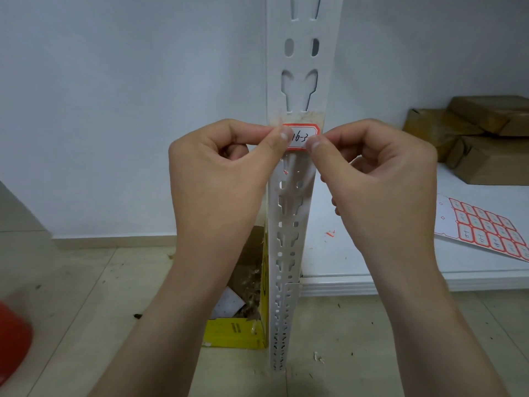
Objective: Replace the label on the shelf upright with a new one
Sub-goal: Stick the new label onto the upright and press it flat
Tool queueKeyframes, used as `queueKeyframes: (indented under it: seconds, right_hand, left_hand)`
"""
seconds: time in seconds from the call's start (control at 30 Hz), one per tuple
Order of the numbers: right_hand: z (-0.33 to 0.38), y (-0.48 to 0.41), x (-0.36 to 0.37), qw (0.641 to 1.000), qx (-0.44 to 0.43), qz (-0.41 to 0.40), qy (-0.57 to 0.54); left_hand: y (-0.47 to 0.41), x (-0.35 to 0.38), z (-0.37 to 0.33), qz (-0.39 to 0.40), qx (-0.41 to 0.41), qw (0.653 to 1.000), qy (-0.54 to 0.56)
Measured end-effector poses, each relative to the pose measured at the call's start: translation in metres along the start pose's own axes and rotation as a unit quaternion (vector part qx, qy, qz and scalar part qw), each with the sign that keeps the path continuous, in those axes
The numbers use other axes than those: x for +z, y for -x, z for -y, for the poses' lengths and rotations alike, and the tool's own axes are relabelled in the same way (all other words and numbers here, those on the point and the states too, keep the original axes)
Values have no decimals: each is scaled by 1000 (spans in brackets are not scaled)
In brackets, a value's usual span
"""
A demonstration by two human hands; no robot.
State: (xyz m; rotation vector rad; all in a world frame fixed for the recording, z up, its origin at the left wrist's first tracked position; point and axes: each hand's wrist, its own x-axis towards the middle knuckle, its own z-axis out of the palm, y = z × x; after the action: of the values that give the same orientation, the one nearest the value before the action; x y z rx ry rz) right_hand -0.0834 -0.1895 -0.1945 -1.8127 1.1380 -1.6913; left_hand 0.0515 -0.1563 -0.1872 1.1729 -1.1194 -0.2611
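Note:
A white slotted shelf upright (303,67) runs down the middle of the view. A white label with a red border (300,136), handwritten "16-3", lies across the upright over a patch of yellowish glue residue (297,117). My left hand (226,179) pinches the label's left end between thumb and forefinger. My right hand (378,181) pinches its right end the same way. Whether the label is stuck down or only held against the metal I cannot tell.
A sheet of red-bordered labels (486,227) lies on the white shelf board (357,259) at the right, with brown wrapped parcels (481,133) behind it. A torn red scrap (329,234) lies on the board. A yellow cardboard box (237,325) with scraps stands on the floor left of the upright. A red object (11,342) sits at the far left.

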Motion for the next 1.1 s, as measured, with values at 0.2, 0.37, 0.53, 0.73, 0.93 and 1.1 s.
queueKeyframes:
  seconds: [0.2, 0.37, 0.53, 0.73, 0.93, 1.1]
  right_hand:
    - [0, 0, 0, 1000, 1, -3, 2]
    - [0, 0, 0, 1000, -1, -4, 3]
    - [0, -1, 1, 1000, 1, -4, -4]
    - [-1, 0, 1, 1000, -3, -7, -4]
    - [0, -1, 1, 1000, -6, -6, -5]
    - [1, 0, 2, 1000, -4, -7, -9]
  left_hand:
    - [-1, 1, 1, -8, 3, 1000, -2]
    - [0, 2, 1, -11, 1, 1000, 3]
    - [1, 2, 0, -14, 12, 1000, -7]
    - [2, 3, 1, -16, 21, 1000, -14]
    - [2, 5, 3, -32, 20, 999, -20]
    - [4, 5, 2, -36, 36, 998, -44]
